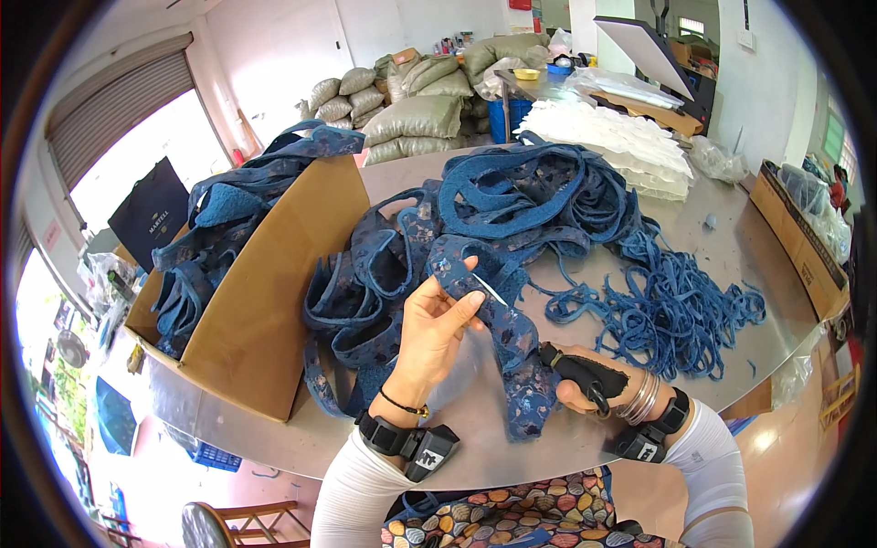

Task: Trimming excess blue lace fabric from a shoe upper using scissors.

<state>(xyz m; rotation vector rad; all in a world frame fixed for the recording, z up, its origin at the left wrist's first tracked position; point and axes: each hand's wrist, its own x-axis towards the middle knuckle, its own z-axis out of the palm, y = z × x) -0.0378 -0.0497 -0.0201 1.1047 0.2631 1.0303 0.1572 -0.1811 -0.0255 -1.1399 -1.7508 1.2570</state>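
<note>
My left hand [437, 324] pinches a blue patterned fabric strip [525, 388] between thumb and fingers; its lower end hangs over the table. My right hand [598, 379], partly covered in black, is closed round dark-handled scissors [598, 400], whose ring shows below the fingers. A pale pointed sliver [491, 290] shows beside my left thumb, in line with the scissors; the strip hides what lies between. Loops of wider blue fabric [365, 310] lie left of my left hand. To the right of the strip is a tangle of thin blue offcuts [671, 315].
A cardboard box [292, 274] filled with blue fabric stands at the left of the metal table [475, 429]. A large fabric coil [539, 196] lies behind my hands, white sheets [607, 146] beyond it. Another long box [799, 237] stands at the right edge. Stuffed sacks [416, 119] are piled behind.
</note>
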